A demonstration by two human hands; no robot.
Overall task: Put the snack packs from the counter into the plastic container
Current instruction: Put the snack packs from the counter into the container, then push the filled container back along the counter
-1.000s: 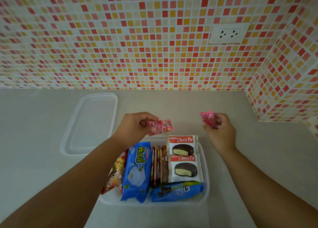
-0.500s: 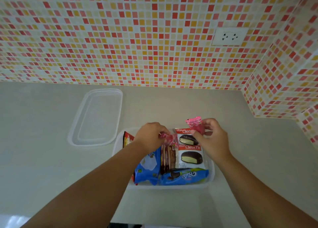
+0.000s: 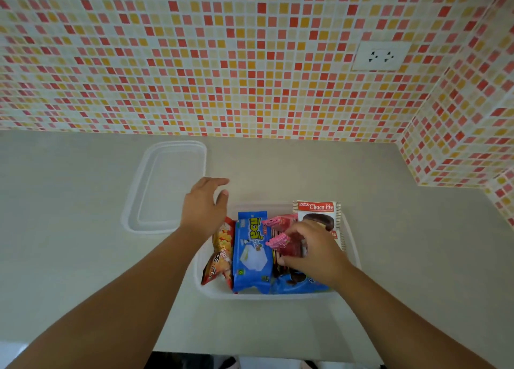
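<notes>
"Choco Pie" on white snack pack (image 3: 318, 211)

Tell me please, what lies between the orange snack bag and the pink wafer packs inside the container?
In the head view, one blue snack pack lies between the orange snack bag and the pink wafer packs, inside the plastic container.

A pale grey counter (image 3: 389, 257) is seen running back to a mosaic-tiled wall, with a tiled return at its right end. Two items are found resting directly on it: a clear plastic container (image 3: 352, 246) near the front edge, filled with snack packs, and a clear lid (image 3: 167, 186) laid flat just beside the container, to its rear left.
</notes>
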